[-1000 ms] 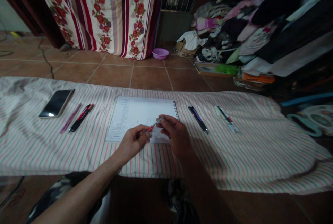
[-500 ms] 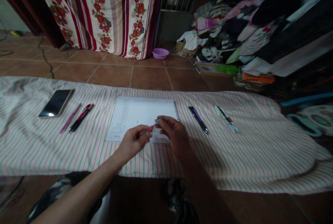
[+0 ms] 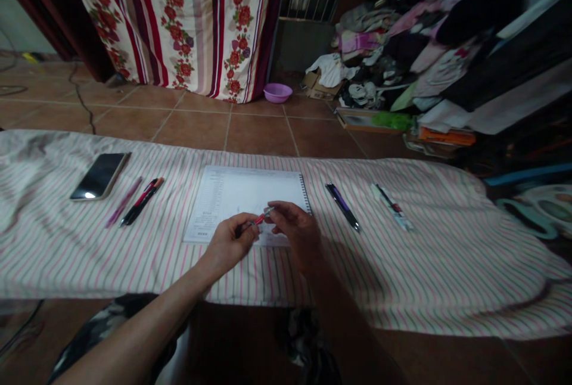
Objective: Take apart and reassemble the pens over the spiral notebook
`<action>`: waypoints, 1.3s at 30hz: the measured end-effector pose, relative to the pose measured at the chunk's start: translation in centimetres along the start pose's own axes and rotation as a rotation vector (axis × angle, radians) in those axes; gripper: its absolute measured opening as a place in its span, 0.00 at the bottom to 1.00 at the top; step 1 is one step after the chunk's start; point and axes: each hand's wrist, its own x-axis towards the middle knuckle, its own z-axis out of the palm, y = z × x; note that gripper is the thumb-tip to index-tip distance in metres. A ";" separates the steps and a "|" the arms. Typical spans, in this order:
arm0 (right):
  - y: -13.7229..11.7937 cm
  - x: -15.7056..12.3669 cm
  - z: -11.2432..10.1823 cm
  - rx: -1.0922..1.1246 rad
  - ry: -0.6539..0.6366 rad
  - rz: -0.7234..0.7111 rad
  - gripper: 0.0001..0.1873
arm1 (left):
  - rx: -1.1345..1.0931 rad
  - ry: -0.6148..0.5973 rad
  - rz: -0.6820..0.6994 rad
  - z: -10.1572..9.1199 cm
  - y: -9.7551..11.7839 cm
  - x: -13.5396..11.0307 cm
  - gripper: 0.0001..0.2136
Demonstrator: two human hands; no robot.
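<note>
Above the lower part of a spiral notebook (image 3: 254, 185), my left hand (image 3: 232, 241) pinches a small red pen (image 3: 260, 219) between thumb and fingers. The pen slants up to the right and ends in a silvery tip. My right hand (image 3: 297, 231) has its thumb and fingers closed around that silvery end, so both hands are on the pen. Whether the tip is a separate piece is too small to tell. Off to the right of the notebook lies a dark pen with a purple barrel (image 3: 342, 206).
On the striped cloth (image 3: 429, 266) a phone (image 3: 99, 176), a pinkish-purple pen (image 3: 124, 201) and black-and-red pens (image 3: 142, 201) lie to the left. A whitish pen (image 3: 393, 207) lies at the right. Beyond are a purple basin (image 3: 277, 93), a curtain (image 3: 201, 27) and heaped clothes.
My right hand's fingers have shifted slightly along the silvery end, toward the red barrel. My left hand keeps its grip. The whole view has shifted slightly.
</note>
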 end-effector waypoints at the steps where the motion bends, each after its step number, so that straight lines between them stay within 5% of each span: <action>1: 0.0 0.0 0.0 -0.018 0.003 0.000 0.14 | 0.017 0.001 0.010 -0.1 -0.2 0.0 0.13; 8: -0.3 -0.1 0.0 -0.108 0.031 -0.047 0.11 | 0.248 0.050 0.119 -0.7 -1.2 0.1 0.11; 19: -0.8 -0.7 -0.3 -0.275 -0.037 -0.098 0.10 | 0.527 0.048 0.276 -0.8 0.9 -0.5 0.10; 29: -2.1 -1.8 -1.0 -0.593 -0.122 -0.327 0.09 | 0.667 -0.003 0.384 -1.1 1.0 -1.3 0.10; 35: -1.7 -2.2 -0.9 -0.762 -0.063 -0.490 0.14 | 0.807 -0.010 0.572 -0.7 1.5 -1.7 0.12; 39: -1.0 -2.0 -1.0 -0.737 -0.056 -0.384 0.20 | 0.899 -0.017 0.655 -0.7 1.4 -1.6 0.13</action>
